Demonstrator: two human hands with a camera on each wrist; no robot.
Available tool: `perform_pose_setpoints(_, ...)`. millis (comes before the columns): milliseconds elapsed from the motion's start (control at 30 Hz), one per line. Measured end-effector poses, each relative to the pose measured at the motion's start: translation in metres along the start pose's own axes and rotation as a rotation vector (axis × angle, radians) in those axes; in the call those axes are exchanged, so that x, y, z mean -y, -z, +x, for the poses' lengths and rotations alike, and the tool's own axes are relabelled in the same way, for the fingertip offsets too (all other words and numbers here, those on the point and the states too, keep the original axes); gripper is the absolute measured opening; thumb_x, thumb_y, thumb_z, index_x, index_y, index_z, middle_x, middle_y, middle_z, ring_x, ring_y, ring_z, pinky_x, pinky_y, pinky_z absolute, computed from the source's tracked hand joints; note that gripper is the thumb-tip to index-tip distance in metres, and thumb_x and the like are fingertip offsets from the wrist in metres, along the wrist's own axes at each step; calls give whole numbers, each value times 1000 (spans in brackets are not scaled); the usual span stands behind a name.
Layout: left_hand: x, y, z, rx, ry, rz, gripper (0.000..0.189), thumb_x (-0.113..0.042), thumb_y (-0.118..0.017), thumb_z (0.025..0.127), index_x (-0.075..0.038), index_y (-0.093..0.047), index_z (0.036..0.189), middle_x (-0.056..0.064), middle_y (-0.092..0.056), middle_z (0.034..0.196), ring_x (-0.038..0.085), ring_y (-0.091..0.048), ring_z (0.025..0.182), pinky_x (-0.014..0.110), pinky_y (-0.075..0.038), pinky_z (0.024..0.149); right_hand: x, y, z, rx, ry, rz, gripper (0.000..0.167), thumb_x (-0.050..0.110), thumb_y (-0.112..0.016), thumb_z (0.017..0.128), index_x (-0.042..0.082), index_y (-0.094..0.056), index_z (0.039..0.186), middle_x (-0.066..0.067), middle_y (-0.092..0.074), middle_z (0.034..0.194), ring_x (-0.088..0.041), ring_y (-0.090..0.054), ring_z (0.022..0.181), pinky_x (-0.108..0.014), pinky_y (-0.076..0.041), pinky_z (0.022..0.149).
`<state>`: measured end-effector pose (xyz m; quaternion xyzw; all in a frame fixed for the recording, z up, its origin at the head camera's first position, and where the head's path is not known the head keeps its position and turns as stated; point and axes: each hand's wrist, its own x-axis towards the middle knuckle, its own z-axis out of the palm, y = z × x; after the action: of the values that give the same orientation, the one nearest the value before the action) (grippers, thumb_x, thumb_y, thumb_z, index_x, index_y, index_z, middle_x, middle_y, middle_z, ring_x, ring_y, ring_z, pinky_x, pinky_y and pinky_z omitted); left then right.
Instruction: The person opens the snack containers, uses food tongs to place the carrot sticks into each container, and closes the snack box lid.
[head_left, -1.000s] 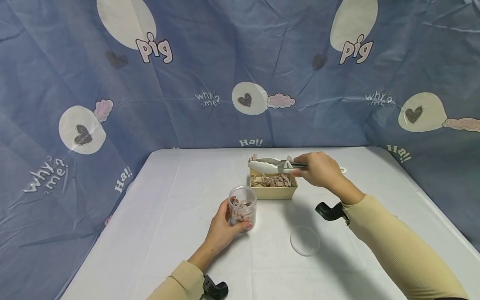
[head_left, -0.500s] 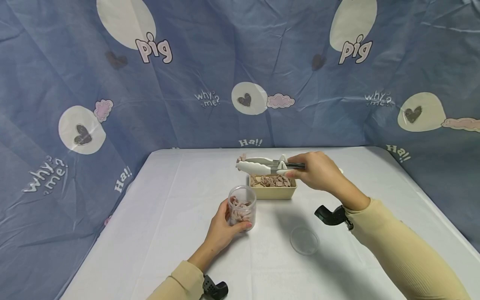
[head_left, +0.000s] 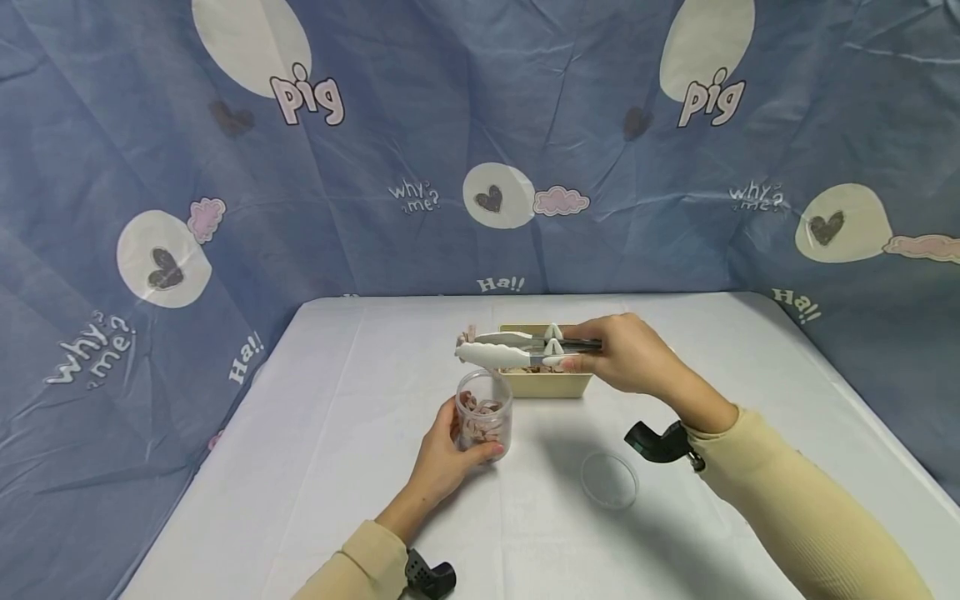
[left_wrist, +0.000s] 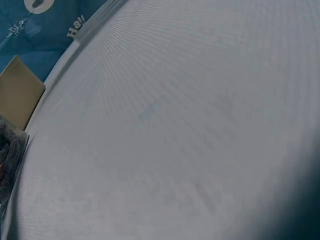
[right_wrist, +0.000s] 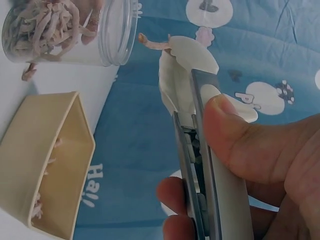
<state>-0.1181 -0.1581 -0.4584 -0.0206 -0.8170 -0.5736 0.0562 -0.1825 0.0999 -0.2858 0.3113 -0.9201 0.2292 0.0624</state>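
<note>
While the right hand (head_left: 637,357) grips white-headed tongs (head_left: 497,356), their long axis running three to nine o'clock in the head view with a brownish strip (head_left: 471,334) at the tips (head_left: 462,352), the open clear jar (head_left: 502,427), held by the left hand (head_left: 442,463), lies at five o'clock from those tips.

"pig" (head_left: 307,97): blue backdrop (head_left: 450,125), upper left and upper right
"why me?" (head_left: 413,198): same backdrop, left, centre, right
"Ha!!" (head_left: 502,285): same backdrop, lower, three places
</note>
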Motion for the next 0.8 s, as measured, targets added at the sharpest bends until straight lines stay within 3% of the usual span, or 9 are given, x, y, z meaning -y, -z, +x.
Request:
perform_pose_setpoints(167, -1, 0, 0, 2, 2, -7, 91, -30, -87, 75, -14, -36, 148, 9, -53, 143, 31, -44, 142, 45, -33, 122, -1, -1, -2, 23, -9, -8, 38, 27, -79, 83, 8, -74, 115, -8, -77, 99, -11, -52, 68, -36, -51, 72)
perform_pose_setpoints(400, 0, 0, -1, 4, 4, -10, 91, -30, -87, 75, -15, -35, 148, 9, -53, 143, 31, -43, 142, 46, -32, 122, -3, -2, -4, 36, 15, -14, 33, 26, -80, 82, 9, -76, 109, -5, -78, 96, -14, -65, 80, -41, -55, 74)
perform_pose_setpoints(800, 1, -1, 0, 2, 5, -6, 91, -30, -87, 75, -15, -35, 148, 9, -52, 144, 31, -43, 142, 46, -33, 122, -4, -5, -4, 20, 3, -39, 35, 27, -81, 80, 9, -75, 110, -4, -77, 92, -18, -69, 80, -41, -56, 72)
